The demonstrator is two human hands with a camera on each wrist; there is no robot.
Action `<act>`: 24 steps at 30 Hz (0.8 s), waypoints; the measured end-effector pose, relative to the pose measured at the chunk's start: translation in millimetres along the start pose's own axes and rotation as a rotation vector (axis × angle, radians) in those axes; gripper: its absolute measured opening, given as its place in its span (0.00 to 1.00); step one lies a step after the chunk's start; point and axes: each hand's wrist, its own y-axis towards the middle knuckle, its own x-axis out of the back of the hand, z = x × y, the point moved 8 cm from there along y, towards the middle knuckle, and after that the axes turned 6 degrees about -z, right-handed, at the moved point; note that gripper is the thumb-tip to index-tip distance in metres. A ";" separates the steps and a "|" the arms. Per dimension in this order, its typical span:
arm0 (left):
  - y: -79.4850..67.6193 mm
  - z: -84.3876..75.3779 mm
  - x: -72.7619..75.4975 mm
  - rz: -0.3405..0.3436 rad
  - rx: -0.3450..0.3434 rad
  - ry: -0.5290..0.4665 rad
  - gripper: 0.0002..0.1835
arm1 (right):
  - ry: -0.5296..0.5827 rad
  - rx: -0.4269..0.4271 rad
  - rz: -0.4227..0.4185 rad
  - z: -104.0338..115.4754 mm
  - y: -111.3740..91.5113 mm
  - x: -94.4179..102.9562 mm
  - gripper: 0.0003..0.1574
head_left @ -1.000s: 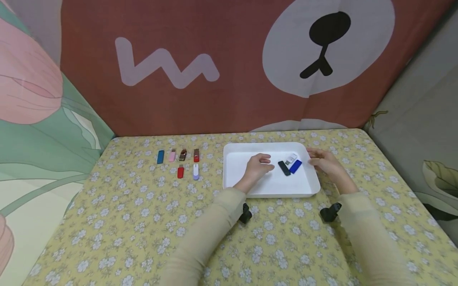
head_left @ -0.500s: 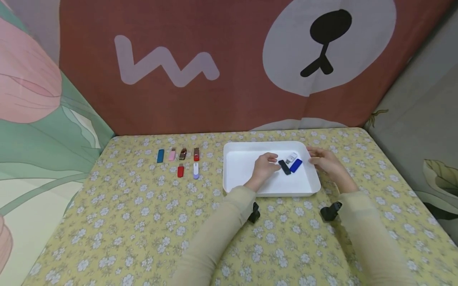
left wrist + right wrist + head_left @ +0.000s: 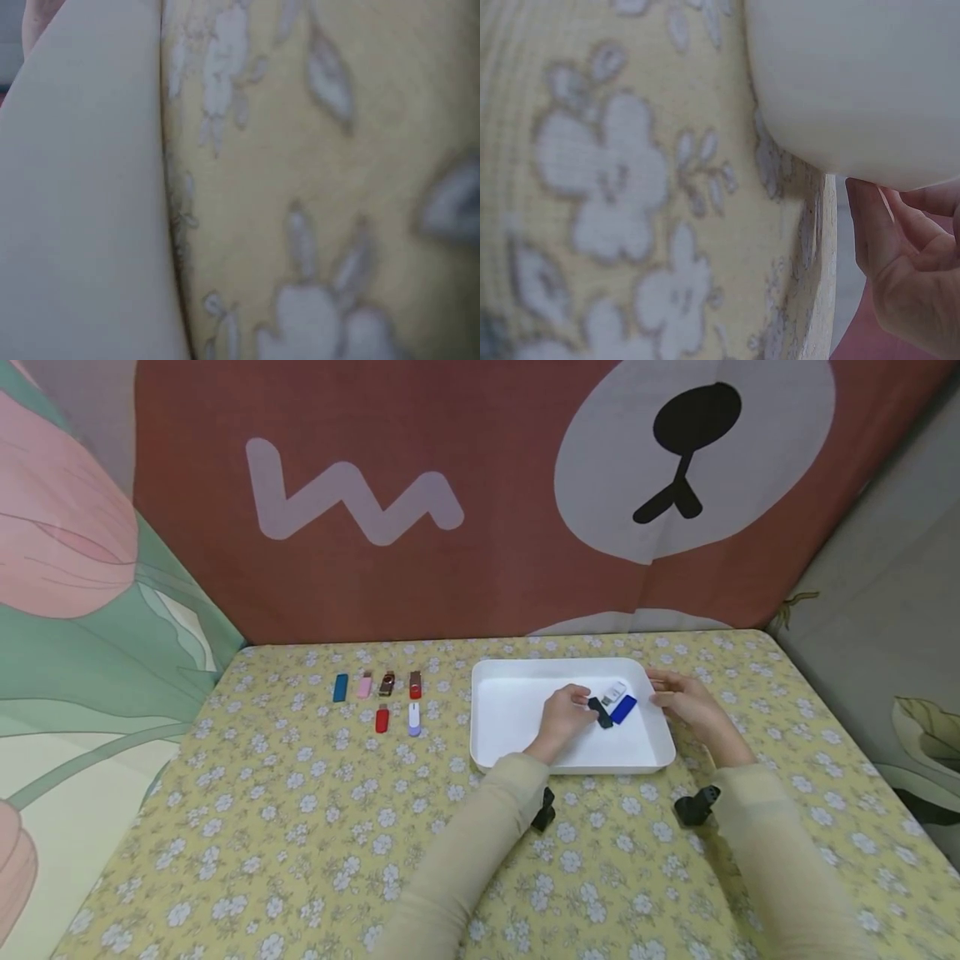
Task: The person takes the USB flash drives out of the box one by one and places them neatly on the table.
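My left hand point(image 3: 566, 718) reaches into the white tray point(image 3: 517, 760), its thumb and fingertips right at a black USB stick point(image 3: 602, 717). Beside that stick lie a blue USB stick point(image 3: 623, 710) and a white one point(image 3: 614, 693), all toward the tray's right end. My right hand point(image 3: 690, 702) touches the tray's right wall from outside with its fingertips. In the right wrist view, the fingers point(image 3: 874, 225) meet the tray's outer wall point(image 3: 840, 97). The left wrist view holds mostly the tray's side point(image 3: 82, 195) and cloth; the fingertips are hidden there.
Left of the tray, two rows of USB sticks lie on the flowered tablecloth point(image 3: 300, 827): blue point(image 3: 341, 687), pink point(image 3: 364, 686), brown point(image 3: 387, 684) and red-brown point(image 3: 416, 685) behind, red point(image 3: 382, 720) and white-purple point(image 3: 414, 720) in front. A printed cloth wall point(image 3: 510, 568) stands behind.
My left hand has moved right across the tray, from bare tray floor to the black USB stick. My right hand stays at the tray's right wall, and the sticks lie as before.
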 end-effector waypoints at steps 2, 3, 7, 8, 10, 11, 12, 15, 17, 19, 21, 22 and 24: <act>0.6 0.8 -0.5 -0.003 0.004 0.000 0.20 | 0.006 -0.002 0.004 0.5 -0.3 -0.3 0.37; 0.7 1.0 -0.7 -0.005 0.004 0.000 0.20 | 0.005 -0.001 0.007 1.0 -0.7 -0.4 0.37; 1.7 2.3 -2.0 -0.006 0.001 0.000 0.20 | 0.005 0.001 0.005 0.8 -0.2 -0.4 0.37; 1.9 2.6 -2.3 -0.005 0.000 0.002 0.20 | 0.005 0.002 0.004 0.8 -0.1 -0.4 0.37; 2.2 2.9 -3.2 -0.001 -0.003 0.010 0.20 | 0.001 0.003 0.000 0.5 0.0 -0.3 0.37; 2.3 2.9 -3.7 0.000 -0.005 0.018 0.20 | 0.001 0.004 0.000 0.5 -0.2 -0.3 0.37; 2.4 2.8 -4.2 0.001 -0.007 0.023 0.21 | 0.001 0.002 -0.002 0.5 -0.3 -0.1 0.37; 2.7 2.3 -6.2 0.012 -0.011 0.039 0.22 | 0.001 -0.002 -0.005 1.0 -1.1 0.3 0.38; 2.7 2.1 -8.0 0.022 -0.013 0.051 0.24 | -0.003 -0.007 -0.007 1.3 -1.7 0.5 0.38; 2.6 2.4 -9.6 0.031 -0.014 0.065 0.25 | -0.005 -0.009 -0.008 1.4 -1.8 0.6 0.38; 2.9 2.3 -10.6 0.032 -0.025 0.091 0.27 | 0.000 -0.010 -0.009 1.0 -1.4 0.5 0.38; 2.7 2.1 -10.9 0.033 -0.029 0.102 0.27 | 0.002 -0.009 -0.009 0.8 -1.3 0.3 0.38; 2.7 2.1 -11.2 0.031 -0.039 0.133 0.29 | 0.008 -0.003 -0.006 0.3 -0.8 0.0 0.38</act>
